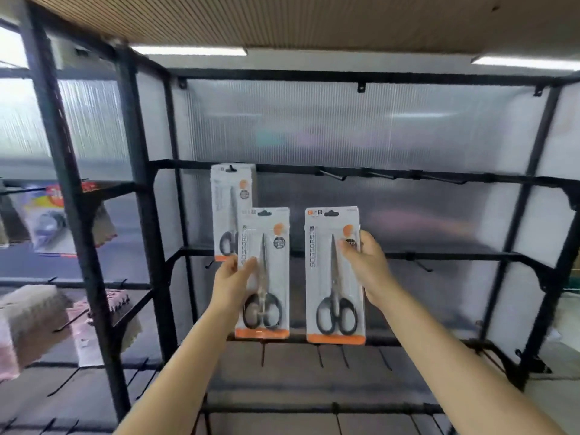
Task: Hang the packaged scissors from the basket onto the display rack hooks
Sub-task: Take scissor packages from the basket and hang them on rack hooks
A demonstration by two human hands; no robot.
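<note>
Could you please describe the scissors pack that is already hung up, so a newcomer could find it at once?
Look at the black display rack and follow its upper crossbar to the left end. The hung scissors pack dangles from a hook there. Unlike the two packs in front of it, no hand holds it.

scissors packs (pixel 263 271): 3 | hands (pixel 230 285): 2 | bare top-rail hooks (pixel 334 175): 3

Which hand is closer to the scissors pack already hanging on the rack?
Left. The left hand holds a pack just below the hanging pack, nearly at its bottom edge. The right hand holds another pack farther off to the right.
</note>
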